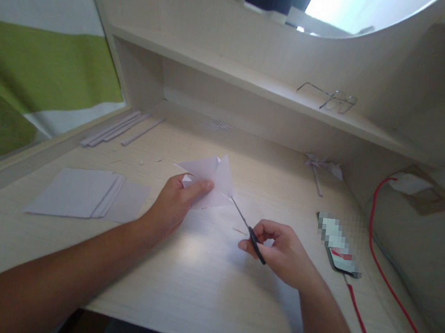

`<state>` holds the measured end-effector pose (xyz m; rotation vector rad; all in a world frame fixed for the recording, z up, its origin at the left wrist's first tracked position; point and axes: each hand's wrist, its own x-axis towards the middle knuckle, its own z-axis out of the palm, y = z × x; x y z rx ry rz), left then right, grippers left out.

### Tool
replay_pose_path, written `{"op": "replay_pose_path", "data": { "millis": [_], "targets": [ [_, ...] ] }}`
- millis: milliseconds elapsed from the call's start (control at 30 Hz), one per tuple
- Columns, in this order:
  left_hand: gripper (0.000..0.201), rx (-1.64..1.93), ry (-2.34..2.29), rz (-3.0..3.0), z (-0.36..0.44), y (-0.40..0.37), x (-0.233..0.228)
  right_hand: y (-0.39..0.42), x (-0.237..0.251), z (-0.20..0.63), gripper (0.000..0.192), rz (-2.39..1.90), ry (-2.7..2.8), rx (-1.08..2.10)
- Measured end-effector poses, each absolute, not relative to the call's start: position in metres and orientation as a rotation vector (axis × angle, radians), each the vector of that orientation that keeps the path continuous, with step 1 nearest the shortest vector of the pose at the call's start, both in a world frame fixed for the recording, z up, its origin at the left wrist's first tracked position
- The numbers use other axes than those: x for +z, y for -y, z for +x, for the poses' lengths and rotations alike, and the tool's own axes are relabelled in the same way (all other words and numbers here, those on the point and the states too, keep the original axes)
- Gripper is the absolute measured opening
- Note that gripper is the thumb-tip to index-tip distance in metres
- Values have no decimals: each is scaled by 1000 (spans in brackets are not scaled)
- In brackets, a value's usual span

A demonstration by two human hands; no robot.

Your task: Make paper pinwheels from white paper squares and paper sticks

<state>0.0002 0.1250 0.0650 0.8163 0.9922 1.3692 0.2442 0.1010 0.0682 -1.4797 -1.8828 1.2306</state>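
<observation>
Left hand (176,204) pinching a folded piece of white paper (211,181), thumb on top, fingers curled beneath, holding it just above the desk (194,280). Right hand (281,252) closed around the black handles of small scissors (246,227), blades angled up and left, tips meeting the paper's lower right edge. Cutting in progress, by the look of it. Blades nearly closed at the paper; how deep into the fold, hard to tell.

For a clean cut: best to keep the pinch close to the cut line so the layers stay together, feed the paper into the blades rather than chasing with the scissors, and use short snips near the tips on so small a piece. Worth keeping the left thumb clear of the blade path.

Off to the left, a stack of white sheets (84,194) lying flat, with thin paper strips (119,129) further back near the wall. Small scraps dotted between. On the right, a phone (337,242) flat on the desk, red cable (385,279) curling past it. A crumpled paper shape (321,166) near the back, glasses (333,99) up on the shelf (236,72).
</observation>
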Motion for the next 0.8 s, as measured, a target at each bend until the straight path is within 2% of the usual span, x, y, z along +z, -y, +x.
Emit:
{"op": "replay_pose_path", "data": {
  "millis": [333,467,633,800],
  "targets": [
    [29,1358,-1035,869,-3,-127,60,-103,65,249,39,-1526,1911,1301],
    [30,1319,-1167,964,-4,-127,63,-111,66,259,37,-1638,1900,1206],
    [20,913,-1211,1304,-3,-126,57,-112,65,252,32,-1366,1502,1006],
    [18,545,-1081,1443,4,-120,46,-105,60,240,27,-1217,1513,1118]
  ]
}}
